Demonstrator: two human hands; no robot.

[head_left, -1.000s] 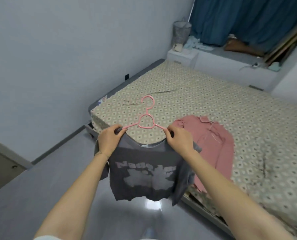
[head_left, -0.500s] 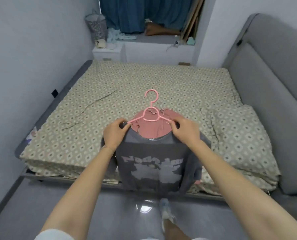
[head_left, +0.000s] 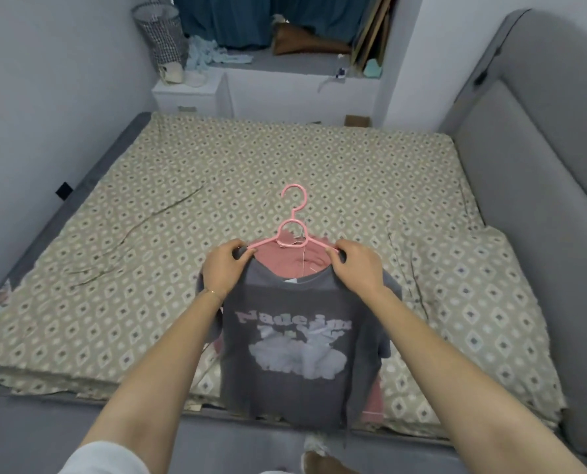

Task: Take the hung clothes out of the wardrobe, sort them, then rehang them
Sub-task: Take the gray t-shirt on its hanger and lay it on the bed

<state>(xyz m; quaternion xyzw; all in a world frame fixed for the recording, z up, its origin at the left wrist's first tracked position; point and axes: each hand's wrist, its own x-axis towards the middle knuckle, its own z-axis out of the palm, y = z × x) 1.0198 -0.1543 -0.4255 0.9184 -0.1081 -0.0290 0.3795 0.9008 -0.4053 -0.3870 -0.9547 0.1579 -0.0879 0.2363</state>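
The bed (head_left: 285, 159) with its patterned sheet fills the room ahead of you. Your left hand (head_left: 224, 270) and right hand (head_left: 356, 268) each pinch one shoulder of the grey T-shirt (head_left: 287, 350), fingers curled onto the pink hanger (head_left: 292, 234). The shirt hangs above a pink garment (head_left: 287, 260) at the bed's near edge.

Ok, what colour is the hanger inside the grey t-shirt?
The hanger is pink, clearest in the head view.

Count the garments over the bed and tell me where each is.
2. The grey T-shirt hangs on the pink hanger, gripped by the left hand and right hand. The pink garment lies on the bed behind it, mostly covered; more may be hidden.
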